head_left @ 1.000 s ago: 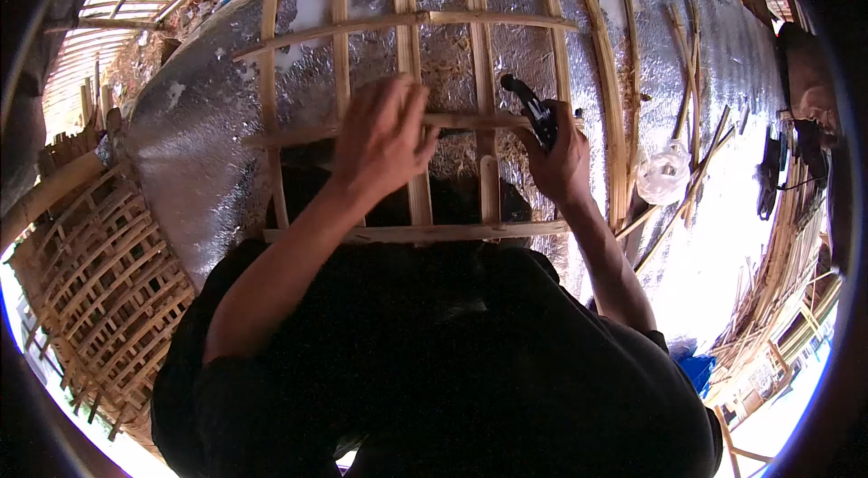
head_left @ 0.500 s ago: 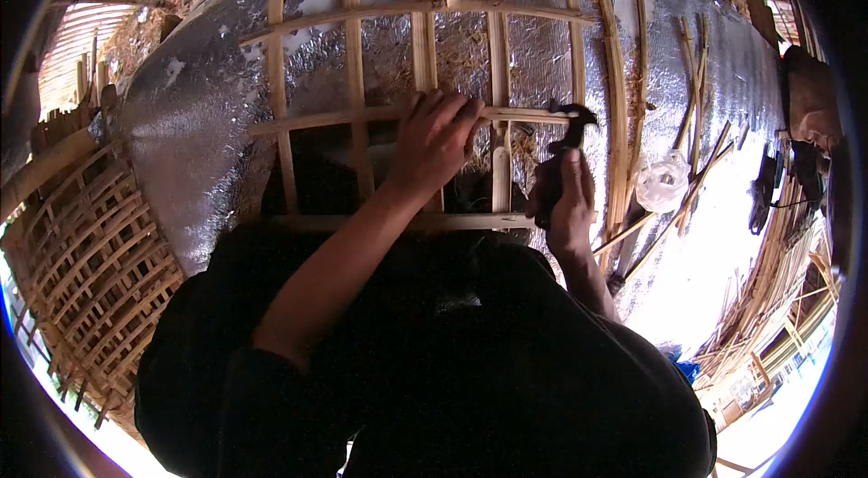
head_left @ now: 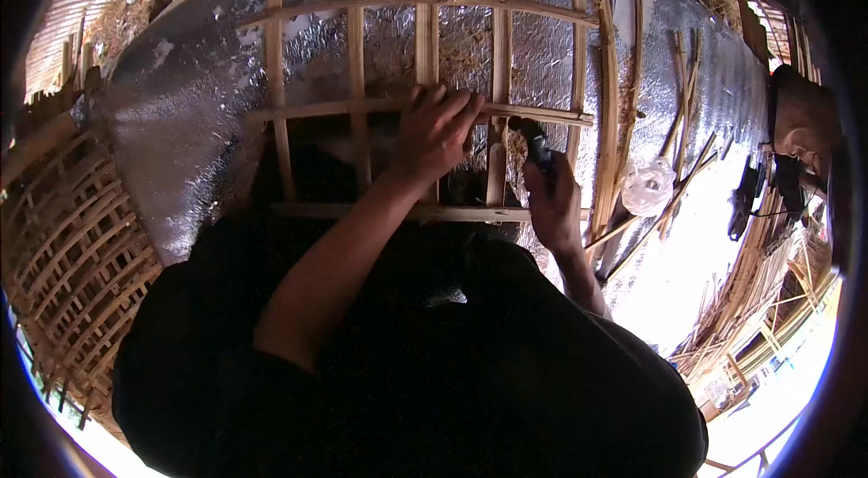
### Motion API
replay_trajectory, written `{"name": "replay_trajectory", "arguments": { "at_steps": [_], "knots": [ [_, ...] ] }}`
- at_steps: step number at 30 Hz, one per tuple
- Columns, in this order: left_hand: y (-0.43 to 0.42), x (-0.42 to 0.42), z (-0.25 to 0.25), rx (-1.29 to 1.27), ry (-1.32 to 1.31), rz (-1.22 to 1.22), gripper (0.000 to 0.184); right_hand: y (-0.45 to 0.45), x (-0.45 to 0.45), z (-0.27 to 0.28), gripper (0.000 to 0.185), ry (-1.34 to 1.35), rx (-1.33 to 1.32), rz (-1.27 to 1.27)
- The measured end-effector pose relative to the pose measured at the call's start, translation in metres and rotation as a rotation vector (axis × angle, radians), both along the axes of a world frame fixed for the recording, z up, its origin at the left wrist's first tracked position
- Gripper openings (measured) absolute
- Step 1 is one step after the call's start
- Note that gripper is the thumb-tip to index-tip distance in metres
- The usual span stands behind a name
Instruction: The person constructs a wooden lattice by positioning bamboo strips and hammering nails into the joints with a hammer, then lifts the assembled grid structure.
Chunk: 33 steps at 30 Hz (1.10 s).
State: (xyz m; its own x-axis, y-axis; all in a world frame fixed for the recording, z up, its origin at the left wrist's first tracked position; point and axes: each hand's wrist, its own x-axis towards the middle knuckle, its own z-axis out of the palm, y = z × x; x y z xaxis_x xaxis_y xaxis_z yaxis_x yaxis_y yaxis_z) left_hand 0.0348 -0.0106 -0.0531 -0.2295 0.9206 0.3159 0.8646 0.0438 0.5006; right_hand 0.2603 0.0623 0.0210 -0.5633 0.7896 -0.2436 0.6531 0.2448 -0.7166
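Observation:
My left hand (head_left: 440, 136) is closed over a horizontal bamboo strip (head_left: 542, 114), its fingers curled across the strip where it crosses an upright slat (head_left: 428, 35). A claw hammer (head_left: 539, 149) with a dark handle is gripped in my right hand (head_left: 555, 203). Its head is just below the strip, right of my left hand and close to another upright slat (head_left: 500, 44). The slats and strips form an open lattice lying on a silvery foil sheet. Whether a nail is between my left fingers is hidden.
Loose bamboo strips (head_left: 614, 107) lie right of the lattice, beside a clear plastic bag (head_left: 648, 187). A woven bamboo panel (head_left: 77, 252) stands at the left. Another person (head_left: 803, 130) is at the far right, near a stack of thin bamboo sticks (head_left: 746, 288).
My right hand has brought the hammer left and slightly down, toward my left hand. My left hand keeps its hold on the strip. The view has shifted a little.

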Motion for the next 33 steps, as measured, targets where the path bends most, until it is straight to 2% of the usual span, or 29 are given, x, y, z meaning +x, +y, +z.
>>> {"name": "replay_trajectory", "arguments": {
  "at_steps": [2, 3, 4, 7, 11, 12, 14, 16, 17, 20, 21, 24, 25, 28, 30, 32, 33],
  "knots": [
    [0.000, 0.001, 0.002, 0.023, 0.025, 0.027, 0.037, 0.015, -0.004, 0.013, 0.029, 0.055, 0.242, 0.245],
    [-0.001, -0.001, 0.005, 0.043, 0.027, 0.027, 0.036, 0.031, -0.003, 0.022, 0.033, -0.009, 0.288, 0.391],
    [0.002, -0.003, 0.009, 0.068, 0.032, 0.025, 0.036, 0.046, -0.004, 0.023, 0.035, 0.073, 0.372, 0.513],
    [0.000, -0.002, 0.010, 0.060, 0.025, 0.016, 0.035, 0.082, -0.007, 0.035, 0.029, 0.077, 0.494, 0.898],
    [0.007, -0.005, 0.009, 0.083, 0.025, 0.024, 0.036, 0.095, -0.027, 0.031, 0.034, -0.354, 0.342, 0.755],
    [0.011, -0.006, 0.007, 0.103, 0.025, 0.020, 0.037, 0.095, -0.025, 0.034, 0.031, -0.262, 0.385, 0.770],
    [0.005, -0.004, 0.006, 0.107, 0.019, -0.003, 0.037, 0.106, -0.023, 0.030, 0.029, 0.155, 0.459, 0.961],
    [0.003, -0.004, 0.007, 0.088, 0.031, 0.010, 0.038, 0.105, -0.020, 0.027, 0.035, -0.302, 0.402, 0.869],
    [0.007, -0.005, 0.006, 0.092, 0.040, 0.016, 0.038, 0.108, -0.018, 0.022, 0.040, -0.310, 0.405, 0.839],
    [0.006, -0.002, 0.003, 0.115, 0.004, 0.005, 0.041, 0.107, -0.012, 0.037, 0.038, -0.033, 0.471, 0.796],
    [0.006, -0.002, -0.002, 0.111, -0.009, 0.002, 0.041, 0.113, -0.010, 0.029, 0.032, 0.228, 0.509, 0.819],
    [0.007, 0.002, -0.004, 0.104, -0.029, -0.010, 0.040, 0.112, -0.036, 0.026, 0.040, -0.495, 0.433, 0.611],
    [0.002, 0.003, 0.002, 0.102, -0.017, -0.016, 0.037, 0.127, -0.039, 0.017, 0.036, -0.561, 0.362, 0.506],
    [0.005, -0.002, -0.012, 0.107, 0.042, -0.010, 0.037, 0.135, -0.023, 0.038, 0.035, -0.017, 0.456, 0.575],
    [0.003, 0.000, -0.016, 0.117, 0.036, 0.007, 0.037, 0.128, -0.014, 0.035, 0.043, 0.191, 0.587, 0.785],
    [0.010, 0.001, -0.002, 0.080, 0.026, 0.013, 0.036, 0.135, -0.004, 0.018, 0.044, 0.141, 0.671, 0.993],
    [0.009, 0.003, -0.002, 0.102, 0.026, 0.021, 0.036, 0.116, -0.019, 0.020, 0.041, -0.280, 0.463, 0.761]
  ]
}}
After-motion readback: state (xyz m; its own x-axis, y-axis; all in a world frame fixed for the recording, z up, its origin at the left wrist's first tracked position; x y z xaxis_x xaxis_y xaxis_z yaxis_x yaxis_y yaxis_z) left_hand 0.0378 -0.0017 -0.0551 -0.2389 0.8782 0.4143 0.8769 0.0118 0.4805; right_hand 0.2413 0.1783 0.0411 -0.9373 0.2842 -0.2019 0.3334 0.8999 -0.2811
